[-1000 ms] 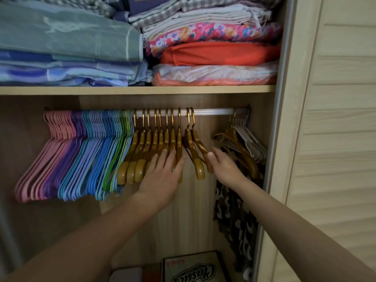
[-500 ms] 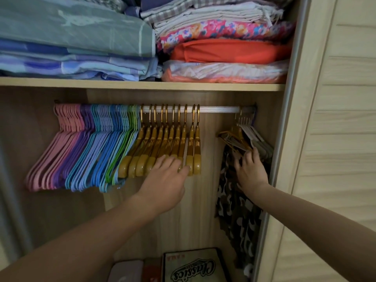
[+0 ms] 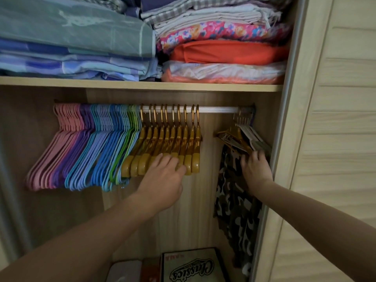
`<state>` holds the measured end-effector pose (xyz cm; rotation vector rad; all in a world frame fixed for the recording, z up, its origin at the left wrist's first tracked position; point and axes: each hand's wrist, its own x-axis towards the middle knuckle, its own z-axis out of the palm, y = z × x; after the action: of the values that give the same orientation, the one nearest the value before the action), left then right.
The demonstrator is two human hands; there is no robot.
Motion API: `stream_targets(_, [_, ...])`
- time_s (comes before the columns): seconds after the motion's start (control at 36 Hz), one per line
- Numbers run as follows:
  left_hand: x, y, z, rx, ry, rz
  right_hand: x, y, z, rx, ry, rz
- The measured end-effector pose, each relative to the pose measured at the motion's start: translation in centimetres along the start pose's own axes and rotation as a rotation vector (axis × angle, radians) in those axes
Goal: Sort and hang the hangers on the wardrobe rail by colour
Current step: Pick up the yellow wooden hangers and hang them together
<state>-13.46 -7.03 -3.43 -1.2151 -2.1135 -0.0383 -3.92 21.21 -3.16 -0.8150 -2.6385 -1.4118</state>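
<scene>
1. since the earlier frames, the right hand (image 3: pixel 256 173) has left the gold hangers (image 3: pixel 168 147) and is now sitting at the bundle (image 3: pixel 238 138) of mixed hangers at the rail's right end; the two gold hangers that were hanging apart are now closed up with the rest.
2. the left hand (image 3: pixel 162 186) is resting on the lower ends of the gold hangers, its fingers (image 3: pixel 162 159) lying straight across them and curling round nothing.
3. the right hand's fingers (image 3: pixel 255 156) are reaching up into the lower ends of the bundle, bent at the tips; whether they are gripping a hanger cannot be told.
4. the rail (image 3: pixel 215 109) is showing bare between the two hands' groups.
5. left of the left fingers, the green hangers (image 3: pixel 130 143), blue hangers (image 3: pixel 101 155), purple hangers (image 3: pixel 79 147) and pink hangers (image 3: pixel 55 153) are hanging in colour blocks.
6. below the right fingers, a camouflage cloth (image 3: pixel 234 206) is hanging down.
7. above both hands, folded linens (image 3: pixel 223 49) are lying stacked on the shelf (image 3: pixel 142 85).
8. below the hands, a printed box (image 3: pixel 191 267) is sitting on the wardrobe floor.
</scene>
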Motion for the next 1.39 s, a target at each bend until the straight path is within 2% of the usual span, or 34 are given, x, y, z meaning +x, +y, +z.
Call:
stream_targets(0.11, [-0.2, 0.0, 0.0, 0.005, -0.001, -0.002, -0.1, 0.4, -0.2, 0.020, 0.038, -0.010])
stream_targets(0.22, [-0.7, 0.1, -0.1, 0.003, -0.013, -0.014, -0.6, 0.3, -0.9, 0.259, 0.123, -0.011])
stream_targets(0.28, [-0.8, 0.1, 0.0, -0.007, -0.002, -0.014, -0.7, 0.1, -0.9, 0.563, 0.207, 0.026])
stream_targets(0.39, [-0.9, -0.1, 0.1, -0.029, 0.008, -0.027, -0.8, 0.4, -2.2, 1.466, 0.350, 0.259])
stream_targets(0.47, [-1.0, -0.3, -0.2, -0.040, 0.026, -0.039, -0.3, 1.1, -3.2, 1.897, 0.319, 0.511])
stream_targets(0.53, [-1.0, -0.4, -0.3, -0.038, 0.032, -0.048, 0.1, 1.5, -3.6, 2.123, 0.232, 0.587])
stream_targets(0.58, [-1.0, -0.6, -0.4, -0.037, 0.039, -0.063, 0.4, 1.6, -3.9, 2.148, 0.217, 0.584])
stream_targets(0.69, [-1.1, -0.7, -0.6, -0.051, 0.078, -0.083, 0.9, 1.5, -4.3, 1.962, 0.326, 0.489])
stream_targets(0.83, [-1.0, -0.4, -0.5, -0.057, 0.084, -0.090, 3.5, 1.2, -5.2, 1.882, 0.351, 0.381])
stream_targets(0.94, [-1.0, 0.7, -0.6, -0.115, 0.085, -0.067, 5.3, 0.4, -5.0, 1.932, 0.233, 0.328])
stream_targets(1.08, [-4.6, 3.0, 1.9, -0.371, 0.046, -0.138, 2.2, -3.9, -1.7, 2.044, 0.016, 0.393])
stream_targets(1.14, [-7.9, 4.5, 4.3, -0.499, -0.054, -0.217, -0.8, -7.3, 0.5, 2.032, -0.087, 0.425])
stream_targets(1.17, [-8.6, 4.7, 4.6, -0.578, -0.103, -0.277, -1.8, -7.9, 0.8, 2.045, -0.082, 0.442])
stream_targets(1.22, [-11.6, 5.9, 6.6, -0.751, -0.275, -0.476, -5.3, -10.6, 2.5, 2.069, -0.160, 0.482])
stream_targets(1.31, [-17.1, 8.5, 10.6, -0.878, -0.534, -0.759, -11.0, -14.4, 4.6, 2.123, -0.339, 0.535])
stream_targets(1.39, [-22.3, 11.3, 12.6, -0.989, -0.747, -0.960, -16.2, -16.3, 5.6, 2.241, -0.518, 0.514])
